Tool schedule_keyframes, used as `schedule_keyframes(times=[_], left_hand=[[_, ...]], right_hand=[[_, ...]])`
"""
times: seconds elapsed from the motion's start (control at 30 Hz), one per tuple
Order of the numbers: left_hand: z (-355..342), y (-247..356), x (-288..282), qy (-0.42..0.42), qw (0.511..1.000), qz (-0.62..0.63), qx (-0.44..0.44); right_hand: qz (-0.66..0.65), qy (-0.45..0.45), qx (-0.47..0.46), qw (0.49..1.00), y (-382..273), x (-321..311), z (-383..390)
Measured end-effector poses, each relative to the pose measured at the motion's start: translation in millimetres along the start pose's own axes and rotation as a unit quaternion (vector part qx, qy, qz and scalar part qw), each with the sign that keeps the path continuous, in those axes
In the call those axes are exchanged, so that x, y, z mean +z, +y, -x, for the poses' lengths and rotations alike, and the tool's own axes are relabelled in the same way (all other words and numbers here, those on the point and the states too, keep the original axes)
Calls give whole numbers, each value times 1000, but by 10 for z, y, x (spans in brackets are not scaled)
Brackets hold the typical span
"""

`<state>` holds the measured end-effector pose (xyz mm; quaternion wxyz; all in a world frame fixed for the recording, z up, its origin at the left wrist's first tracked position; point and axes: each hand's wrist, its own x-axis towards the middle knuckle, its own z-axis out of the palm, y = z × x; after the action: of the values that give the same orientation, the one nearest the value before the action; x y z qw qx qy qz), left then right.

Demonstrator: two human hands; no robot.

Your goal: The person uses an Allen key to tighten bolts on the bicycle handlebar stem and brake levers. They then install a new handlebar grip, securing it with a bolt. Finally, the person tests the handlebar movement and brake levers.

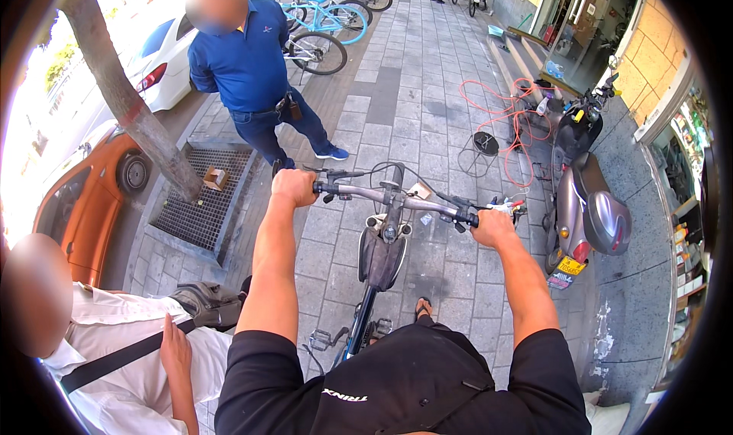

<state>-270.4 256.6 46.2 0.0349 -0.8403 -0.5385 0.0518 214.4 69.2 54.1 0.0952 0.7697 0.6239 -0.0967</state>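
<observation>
A bicycle stands in front of me, its dark frame (360,322) running down between my legs. My left hand (296,188) is closed round the left end of its grey handlebar (429,205). The right end is in my right hand (495,229), fingers wrapped over the grip and partly hidden. Brake levers and cables sit just ahead of both hands. Behind the stem, a dark bag with pale edges (380,256) straddles the top tube. A pedal (328,339) shows low on the left.
Someone in a blue shirt (256,57) stands ahead left; another in white (137,336) is close at my left. A tree (130,91) rises from a metal grate (200,198). Right are a parked scooter (584,206) and an orange hose (515,122) on the paving.
</observation>
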Motion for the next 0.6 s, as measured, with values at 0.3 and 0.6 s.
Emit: schedule_keyframes(times=[0.3, 0.6], left_hand=[[-13, -27, 29, 10, 1000, 8, 8], [-6, 32, -19, -5, 1000, -8, -2]], right_hand=[[-2, 8, -6, 1000, 16, 23, -16], [-4, 13, -8, 1000, 52, 55, -34]])
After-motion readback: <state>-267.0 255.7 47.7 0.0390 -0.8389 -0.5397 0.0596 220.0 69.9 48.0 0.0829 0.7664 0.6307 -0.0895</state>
